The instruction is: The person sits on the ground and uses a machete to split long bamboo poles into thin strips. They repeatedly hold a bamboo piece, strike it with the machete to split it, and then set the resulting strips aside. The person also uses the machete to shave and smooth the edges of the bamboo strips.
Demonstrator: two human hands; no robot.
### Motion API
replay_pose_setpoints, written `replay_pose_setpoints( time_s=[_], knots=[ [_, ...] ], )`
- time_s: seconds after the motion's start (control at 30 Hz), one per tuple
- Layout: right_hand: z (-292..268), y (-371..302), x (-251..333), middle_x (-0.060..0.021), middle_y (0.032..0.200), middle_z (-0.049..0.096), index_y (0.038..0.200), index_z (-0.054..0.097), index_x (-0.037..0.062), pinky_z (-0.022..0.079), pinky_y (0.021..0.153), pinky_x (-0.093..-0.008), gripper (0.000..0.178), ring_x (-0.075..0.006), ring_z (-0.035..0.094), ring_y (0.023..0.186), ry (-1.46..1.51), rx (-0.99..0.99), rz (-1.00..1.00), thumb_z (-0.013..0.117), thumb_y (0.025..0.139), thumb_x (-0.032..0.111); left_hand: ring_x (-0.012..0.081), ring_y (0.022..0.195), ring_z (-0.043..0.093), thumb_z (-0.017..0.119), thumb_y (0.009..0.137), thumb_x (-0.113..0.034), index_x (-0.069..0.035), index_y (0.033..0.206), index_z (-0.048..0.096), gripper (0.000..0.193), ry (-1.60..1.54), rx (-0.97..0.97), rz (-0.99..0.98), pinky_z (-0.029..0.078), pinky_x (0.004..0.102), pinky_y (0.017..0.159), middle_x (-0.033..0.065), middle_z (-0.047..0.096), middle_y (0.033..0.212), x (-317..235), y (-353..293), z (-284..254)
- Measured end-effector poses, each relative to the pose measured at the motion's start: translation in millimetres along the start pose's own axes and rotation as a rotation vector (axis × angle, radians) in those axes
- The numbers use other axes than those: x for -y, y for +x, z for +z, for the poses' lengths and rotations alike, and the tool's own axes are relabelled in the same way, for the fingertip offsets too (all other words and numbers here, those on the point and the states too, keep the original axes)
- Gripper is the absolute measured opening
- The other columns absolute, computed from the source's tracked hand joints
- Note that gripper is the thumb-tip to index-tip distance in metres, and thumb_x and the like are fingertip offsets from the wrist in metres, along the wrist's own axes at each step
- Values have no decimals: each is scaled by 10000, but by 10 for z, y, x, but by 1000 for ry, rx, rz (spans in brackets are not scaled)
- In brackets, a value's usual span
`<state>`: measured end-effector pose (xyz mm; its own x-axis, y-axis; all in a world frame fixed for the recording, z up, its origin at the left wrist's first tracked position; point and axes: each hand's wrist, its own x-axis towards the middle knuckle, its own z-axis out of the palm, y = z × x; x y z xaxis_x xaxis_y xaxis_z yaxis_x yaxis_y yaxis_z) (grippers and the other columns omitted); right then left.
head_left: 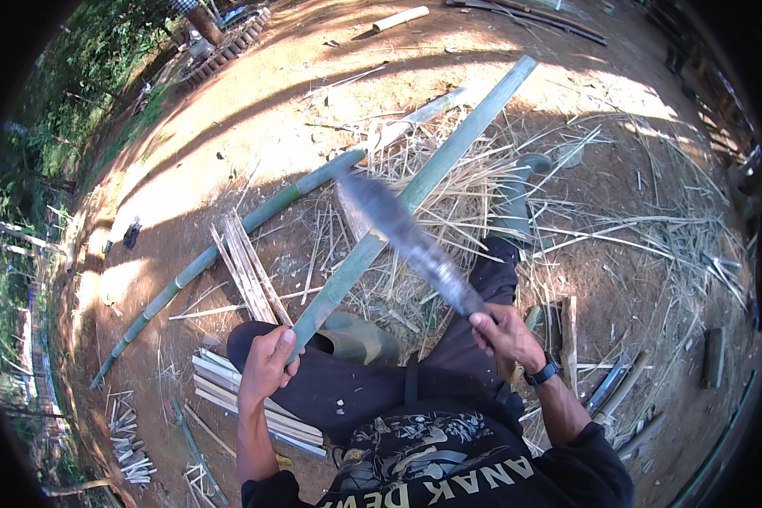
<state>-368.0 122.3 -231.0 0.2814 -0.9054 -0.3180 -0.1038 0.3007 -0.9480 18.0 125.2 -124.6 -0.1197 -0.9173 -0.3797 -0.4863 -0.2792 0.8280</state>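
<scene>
Head view: our left hand (269,360) clamps a long green bamboo pole (345,273), right hand (505,335) grips a broad grey metal machete (408,239). Likely chopping; next stroke needs a steady pole.

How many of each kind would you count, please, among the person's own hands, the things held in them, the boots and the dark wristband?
Hands: 2, the left hand and right hand
Held green bamboo: 1
Held large knife: 1
Boots: 2
Dark wristband: 1
Total: 7
</scene>
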Motion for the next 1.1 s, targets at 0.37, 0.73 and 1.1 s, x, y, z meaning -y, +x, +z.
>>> replay_pose_setpoints(
  time_s=[0.37, 0.73, 1.1],
  knots=[
    [-22, 12, 7, -26, 588, 543, 775, 541, 30, 414, 439, -240, 431, -86, 507, 475, 45, -43, 29, 573, 938, 428, 74, 372, 400, 426, 967, -533, 7, 820, 540, 572, -107, 66, -59, 307, 216, 338, 40, 481, 523, -20, 37, 36],
    [91, 17, -61, -23, 566, 527, 774, 530, 34, 427, 431, -246, 454, -91, 519, 478, 201, -128, 7, 557, 938, 457, 76, 375, 403, 418, 975, -519, 7, 816, 537, 563, -122, 102, -71, 313, 210, 346, 37, 483, 526, 30, 32, 70],
    [38, 57, -5, -31, 595, 546, 792, 545, 24, 432, 449, -242, 449, -96, 514, 476, 195, -130, 40, 566, 936, 449, 80, 402, 453, 412, 995, -473, 2, 775, 540, 539, 168, -55, 123, 336, 239, 382, 20, 485, 512, -30, 37, 161]
  ],
)
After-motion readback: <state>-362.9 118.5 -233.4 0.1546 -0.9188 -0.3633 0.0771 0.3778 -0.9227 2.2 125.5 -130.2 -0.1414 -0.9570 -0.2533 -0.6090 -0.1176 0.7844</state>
